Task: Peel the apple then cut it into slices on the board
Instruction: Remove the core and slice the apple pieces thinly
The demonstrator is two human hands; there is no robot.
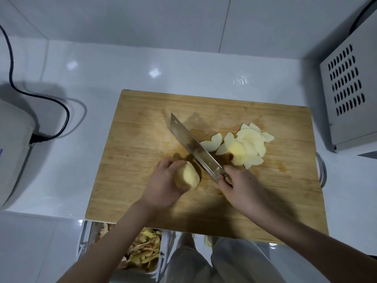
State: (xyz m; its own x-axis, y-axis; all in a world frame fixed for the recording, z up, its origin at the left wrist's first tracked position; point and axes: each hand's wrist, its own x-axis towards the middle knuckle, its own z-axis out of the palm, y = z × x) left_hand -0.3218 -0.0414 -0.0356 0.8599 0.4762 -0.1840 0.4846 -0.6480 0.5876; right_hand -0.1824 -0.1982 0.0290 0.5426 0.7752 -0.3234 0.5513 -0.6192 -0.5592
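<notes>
The peeled apple chunk (188,176) sits near the middle of the wooden cutting board (140,127), cut face turned toward the cleaver (193,144). The left hand (163,185) grips it from the far side, fingers curled over its top and thumb underneath the near edge. The right hand (242,187) is wrapped tightly round the cleaver's handle, and the broad blade slants away just beside the cut face; whether its edge touches the wood cannot be told. The main danger is to the left fingertips: the chunk is already short, so each further slice brings the blade closer to them, and a fingertip poking past the knuckles could be nicked. The chunk is rounded and likely wet with juice, so it may roll or skid under downward pressure, which would send the heavy blade off line. A fan of finished apple slices (247,144) lies to the right of the blade, near enough that a sideways sweep could scatter them or push them off the board. The board's near edge seems to reach over the counter front above the bin of peelings (142,250), so hard chopping close to that edge might tip it.
</notes>
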